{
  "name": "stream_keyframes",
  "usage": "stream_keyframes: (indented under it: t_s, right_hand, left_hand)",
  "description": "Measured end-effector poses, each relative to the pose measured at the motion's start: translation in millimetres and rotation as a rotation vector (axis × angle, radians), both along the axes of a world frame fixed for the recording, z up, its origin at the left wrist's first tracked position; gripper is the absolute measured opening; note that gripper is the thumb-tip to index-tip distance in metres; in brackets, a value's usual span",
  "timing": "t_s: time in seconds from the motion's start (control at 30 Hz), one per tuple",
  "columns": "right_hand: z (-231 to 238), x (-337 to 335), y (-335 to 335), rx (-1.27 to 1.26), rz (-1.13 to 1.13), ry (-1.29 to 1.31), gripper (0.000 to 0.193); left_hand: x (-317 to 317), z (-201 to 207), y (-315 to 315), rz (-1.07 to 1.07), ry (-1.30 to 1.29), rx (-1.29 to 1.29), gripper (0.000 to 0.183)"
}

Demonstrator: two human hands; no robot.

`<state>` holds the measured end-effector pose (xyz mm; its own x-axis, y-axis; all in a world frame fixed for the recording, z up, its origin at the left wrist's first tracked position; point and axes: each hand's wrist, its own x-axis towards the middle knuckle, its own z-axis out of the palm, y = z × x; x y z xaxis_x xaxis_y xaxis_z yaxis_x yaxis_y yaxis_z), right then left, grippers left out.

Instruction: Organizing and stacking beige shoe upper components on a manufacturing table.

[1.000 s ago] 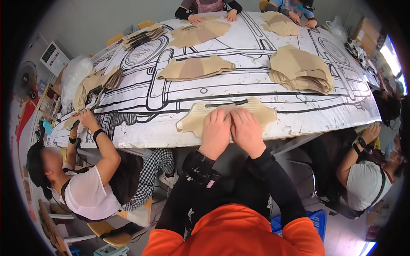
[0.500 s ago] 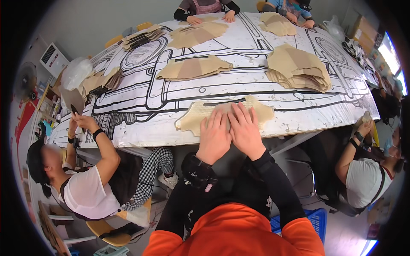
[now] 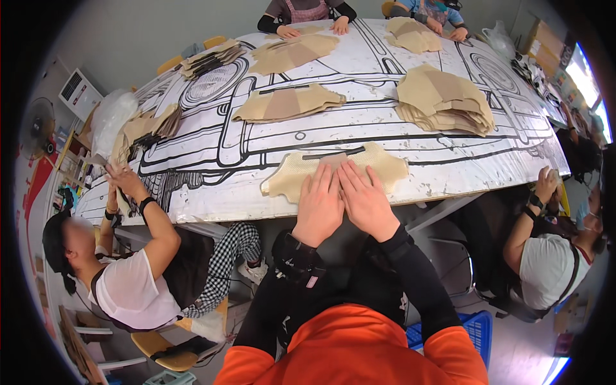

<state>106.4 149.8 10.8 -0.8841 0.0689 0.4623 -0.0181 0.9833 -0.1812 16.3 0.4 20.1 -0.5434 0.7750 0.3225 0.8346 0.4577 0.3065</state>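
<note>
The cloth [image 3: 282, 178] lay on the table [image 3: 212, 206], its left end showing past the left hand [image 3: 319, 206], flat on it with fingers straight. 1 black strip [image 3: 316, 156] ran beyond the 2 hands' fingertips. Alongside, the right hand [image 3: 367, 204] lay flat too, cloth showing to its right.

Piece [image 3: 385, 159], at the near edge: matt cloth, mesh-like weave, rough-looking
Surface [image 3: 221, 196]: smooth sheet, soft gloss, scuffed in patches
Stack [image 3: 444, 96], toward the right edge: matt cloth
Bag [image 3: 114, 125], left edge: thin clear plastic, glossy, crinkled
Basket [image 3: 479, 335], below the near edge: hard plastic
</note>
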Motion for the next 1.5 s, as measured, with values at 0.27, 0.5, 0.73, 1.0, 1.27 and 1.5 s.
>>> stream_keyframes:
  t_s: [0.27, 0.5, 0.73, 1.0, 1.27, 1.5]
  right_hand:
    - [7, 0, 10, 0.017, 0.036, -0.031, 0.056]
    - [10, 1, 7, 0.023, 0.007, -0.014, 0.053]
    - [12, -9, 8, 0.074, 0.067, -0.003, 0.053]
    - [20, -9, 3, -0.102, 0.116, 0.094, 0.056]
    - [22, -16, -1, -0.167, 0.025, 0.04, 0.056]
    - [19, -11, 8, -0.138, -0.019, 0.036, 0.05]
  left_hand:
    - [-5, -2, -7, -0.06, 0.07, 0.006, 0.065]
    - [3, -13, -4, 0.022, 0.074, 0.041, 0.064]
    - [11, -7, 7, 0.174, 0.224, 0.023, 0.057]
    - [-21, 6, -10, -0.168, 0.27, 0.079, 0.052]
    - [-21, 14, -14, -0.123, 0.126, 0.11, 0.049]
    - [-20, 10, -17, -0.037, 0.129, 0.11, 0.049]
